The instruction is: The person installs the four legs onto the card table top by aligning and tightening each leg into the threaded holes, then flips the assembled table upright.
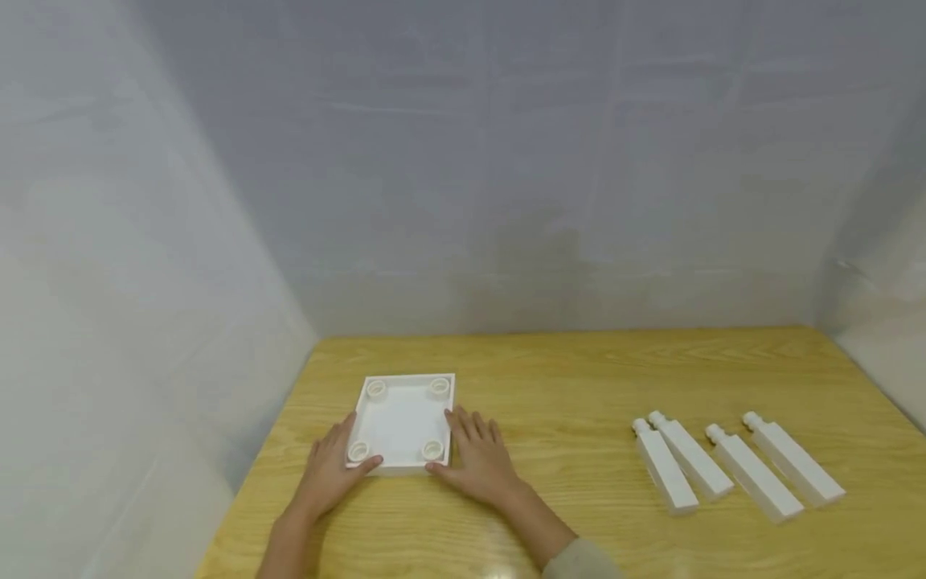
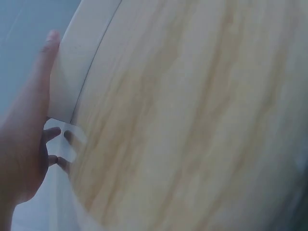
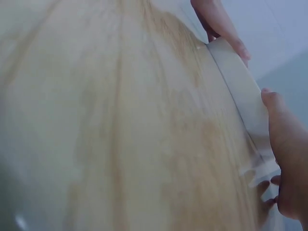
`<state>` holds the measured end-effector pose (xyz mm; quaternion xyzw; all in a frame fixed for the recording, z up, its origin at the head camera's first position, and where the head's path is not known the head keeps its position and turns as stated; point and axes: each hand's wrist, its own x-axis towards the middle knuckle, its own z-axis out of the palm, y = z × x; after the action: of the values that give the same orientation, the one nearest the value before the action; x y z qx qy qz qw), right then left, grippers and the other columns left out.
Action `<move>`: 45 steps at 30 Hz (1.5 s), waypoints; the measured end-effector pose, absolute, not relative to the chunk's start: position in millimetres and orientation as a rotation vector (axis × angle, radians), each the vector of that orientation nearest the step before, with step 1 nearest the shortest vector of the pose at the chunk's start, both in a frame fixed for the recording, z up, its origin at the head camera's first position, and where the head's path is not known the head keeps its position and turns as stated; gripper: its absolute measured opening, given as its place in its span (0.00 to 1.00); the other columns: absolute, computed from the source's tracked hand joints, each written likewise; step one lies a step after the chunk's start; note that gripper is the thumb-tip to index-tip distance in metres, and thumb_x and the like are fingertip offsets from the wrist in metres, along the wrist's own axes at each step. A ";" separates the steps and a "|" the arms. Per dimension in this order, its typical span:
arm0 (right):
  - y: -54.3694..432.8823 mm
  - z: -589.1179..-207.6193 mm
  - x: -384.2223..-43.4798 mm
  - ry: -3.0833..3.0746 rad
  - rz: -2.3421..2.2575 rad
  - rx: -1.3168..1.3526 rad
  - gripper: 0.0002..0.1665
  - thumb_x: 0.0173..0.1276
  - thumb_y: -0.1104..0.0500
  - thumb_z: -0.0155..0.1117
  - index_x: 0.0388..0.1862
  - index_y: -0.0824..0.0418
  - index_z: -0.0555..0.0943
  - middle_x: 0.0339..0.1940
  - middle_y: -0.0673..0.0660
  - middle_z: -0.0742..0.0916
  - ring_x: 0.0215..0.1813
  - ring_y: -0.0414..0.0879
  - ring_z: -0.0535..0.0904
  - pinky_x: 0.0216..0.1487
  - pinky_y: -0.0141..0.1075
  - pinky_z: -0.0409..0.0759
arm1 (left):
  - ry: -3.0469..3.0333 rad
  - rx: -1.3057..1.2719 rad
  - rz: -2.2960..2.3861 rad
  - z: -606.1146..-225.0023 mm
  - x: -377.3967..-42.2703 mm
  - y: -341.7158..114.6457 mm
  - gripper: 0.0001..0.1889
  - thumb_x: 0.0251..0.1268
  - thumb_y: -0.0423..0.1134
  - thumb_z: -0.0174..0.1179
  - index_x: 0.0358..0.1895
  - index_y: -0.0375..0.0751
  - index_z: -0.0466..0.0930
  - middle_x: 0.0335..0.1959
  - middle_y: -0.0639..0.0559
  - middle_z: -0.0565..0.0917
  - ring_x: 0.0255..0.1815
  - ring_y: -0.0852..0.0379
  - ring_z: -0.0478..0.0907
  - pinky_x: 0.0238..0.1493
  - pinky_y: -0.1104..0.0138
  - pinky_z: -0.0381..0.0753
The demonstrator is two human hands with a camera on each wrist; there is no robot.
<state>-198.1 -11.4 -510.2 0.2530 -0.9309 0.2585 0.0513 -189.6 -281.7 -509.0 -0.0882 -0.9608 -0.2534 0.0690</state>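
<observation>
A white square panel [image 1: 403, 422] with a raised rim lies flat on the table, a round socket [image 1: 432, 450] at each inner corner. My left hand [image 1: 329, 473] rests along its left side, thumb over the front left corner. At the right side is my right hand [image 1: 477, 462], fingers spread and fairly straight, thumb at the front rim. The left wrist view shows the left thumb [image 2: 47, 57] against the panel's front wall [image 2: 79, 62], with other fingertips down near the table. In the right wrist view the right thumb [image 3: 269, 98] touches the same wall [image 3: 238, 86].
Several white square-sided legs [image 1: 669, 474] with knobbed ends lie on the right half of the wooden table [image 1: 550, 378], knobs pointing away. Pale sheeting [image 1: 463, 201] hangs behind the table and at both sides. The table's left edge runs close to the left hand.
</observation>
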 end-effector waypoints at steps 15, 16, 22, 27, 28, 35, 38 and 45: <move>-3.1 -514.5 -194.5 -2.805 0.801 0.767 0.51 0.61 0.29 0.47 0.72 0.61 0.53 0.70 0.61 0.61 0.69 0.59 0.54 0.67 0.54 0.48 | -2.821 -0.280 -0.762 -514.5 -187.5 -269.1 0.49 0.51 0.57 0.64 0.67 0.26 0.54 0.63 0.27 0.61 0.65 0.31 0.52 0.62 0.40 0.46; -1.3 -515.0 -193.7 -2.805 0.801 0.764 0.51 0.61 0.30 0.48 0.72 0.61 0.53 0.70 0.61 0.61 0.69 0.59 0.54 0.67 0.54 0.48 | -2.815 -0.282 -0.770 -514.5 -186.5 -266.8 0.49 0.50 0.56 0.64 0.67 0.26 0.54 0.63 0.27 0.61 0.65 0.31 0.52 0.62 0.40 0.46; 10.4 -518.0 -188.9 -2.813 0.781 0.739 0.52 0.60 0.29 0.48 0.72 0.61 0.54 0.70 0.61 0.61 0.69 0.59 0.55 0.67 0.54 0.48 | -2.804 -0.280 -0.823 -513.8 -180.5 -252.0 0.49 0.50 0.56 0.64 0.67 0.26 0.54 0.63 0.26 0.60 0.65 0.31 0.51 0.62 0.39 0.46; 19.5 -518.4 -186.0 -2.801 0.802 0.732 0.52 0.60 0.29 0.48 0.72 0.61 0.54 0.70 0.61 0.62 0.68 0.60 0.55 0.67 0.54 0.48 | -2.811 -0.267 -0.834 -513.6 -177.8 -241.9 0.50 0.50 0.57 0.64 0.68 0.27 0.53 0.64 0.26 0.59 0.66 0.31 0.51 0.62 0.39 0.46; 21.2 -518.5 -185.6 -2.799 0.809 0.731 0.52 0.60 0.29 0.48 0.72 0.61 0.54 0.70 0.61 0.62 0.68 0.60 0.55 0.67 0.54 0.48 | -2.809 -0.267 -0.833 -513.3 -177.1 -239.9 0.50 0.49 0.57 0.64 0.68 0.27 0.53 0.63 0.26 0.59 0.65 0.31 0.51 0.62 0.39 0.46; 37.7 -520.9 -179.8 -2.789 0.868 0.714 0.51 0.60 0.30 0.50 0.72 0.60 0.54 0.70 0.59 0.62 0.69 0.59 0.55 0.67 0.53 0.47 | -2.804 -0.267 -0.841 -514.5 -172.8 -222.8 0.51 0.49 0.59 0.64 0.68 0.27 0.53 0.63 0.25 0.60 0.65 0.31 0.52 0.62 0.40 0.48; 44.5 -523.6 -178.0 -2.766 0.870 0.711 0.51 0.60 0.30 0.50 0.72 0.60 0.54 0.70 0.59 0.63 0.68 0.59 0.56 0.66 0.54 0.49 | -2.791 -0.272 -0.840 -516.0 -170.9 -216.8 0.51 0.48 0.59 0.64 0.67 0.27 0.54 0.62 0.26 0.61 0.65 0.31 0.53 0.62 0.40 0.48; 57.6 -523.7 -172.7 -2.747 0.870 0.715 0.51 0.60 0.31 0.52 0.72 0.61 0.55 0.69 0.59 0.64 0.68 0.58 0.57 0.66 0.55 0.50 | -2.738 -0.309 -0.793 -518.7 -166.8 -204.6 0.51 0.46 0.60 0.65 0.66 0.26 0.56 0.60 0.29 0.67 0.64 0.32 0.55 0.61 0.40 0.51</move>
<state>-172.7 57.6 -523.7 0.2400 -0.9218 0.2919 0.0861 -166.8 -204.6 -518.7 -0.1067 -0.9460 -0.2739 0.1370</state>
